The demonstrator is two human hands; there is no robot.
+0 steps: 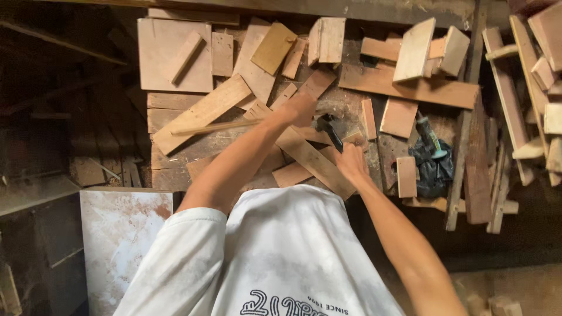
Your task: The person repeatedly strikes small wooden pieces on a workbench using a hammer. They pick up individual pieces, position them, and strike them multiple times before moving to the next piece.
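White shirt [281, 246] over scrap-strewn workbench [351, 105]

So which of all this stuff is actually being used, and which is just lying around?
In use:
left hand
right hand
hammer
long plank

Lying about:
square board
black bag
green-handled tool
thin stick
white slab
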